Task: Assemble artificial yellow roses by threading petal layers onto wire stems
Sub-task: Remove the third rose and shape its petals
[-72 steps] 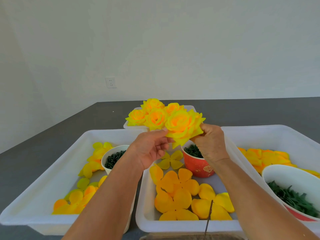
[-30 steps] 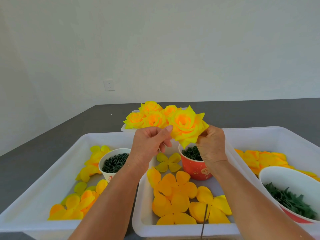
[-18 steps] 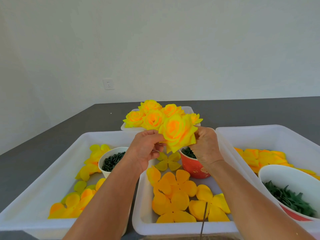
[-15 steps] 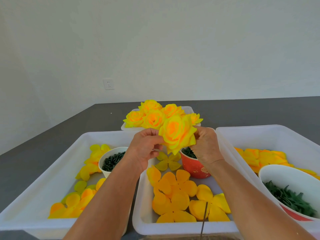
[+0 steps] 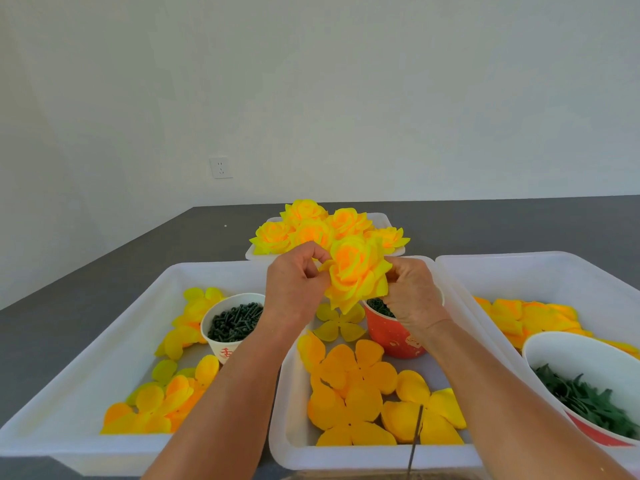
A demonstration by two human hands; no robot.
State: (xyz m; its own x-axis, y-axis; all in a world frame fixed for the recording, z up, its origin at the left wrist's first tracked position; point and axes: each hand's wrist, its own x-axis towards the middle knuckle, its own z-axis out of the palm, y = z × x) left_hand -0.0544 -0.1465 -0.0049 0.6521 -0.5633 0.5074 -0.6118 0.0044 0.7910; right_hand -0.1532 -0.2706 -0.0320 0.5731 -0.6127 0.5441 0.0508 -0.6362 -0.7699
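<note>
From the head camera, the rose (image 5: pixel 356 271) is held up between both hands, in the air above the far end of the middle tray (image 5: pixel 294 441). The left hand (image 5: pixel 298 284) has its thumb and forefinger pinching an outer petal at the bloom's left edge, where a second ago those fingers were lifted off it. The right hand (image 5: pixel 410 292) has its fingers curled around the back of the flower, gripping it from behind; any stem is hidden.

Compared with a moment earlier the bloom sits lower and nearer the body, face turned toward the camera. That suggests the layers are already threaded and the person is now shaping the petals, a finishing step.

Finished roses (image 5: pixel 311 226) fill the small tray at the far edge of the dark table (image 5: pixel 86 289). Loose petal layers (image 5: pixel 349 375) lie in the middle tray beside the red cup (image 5: pixel 394 337).
</note>
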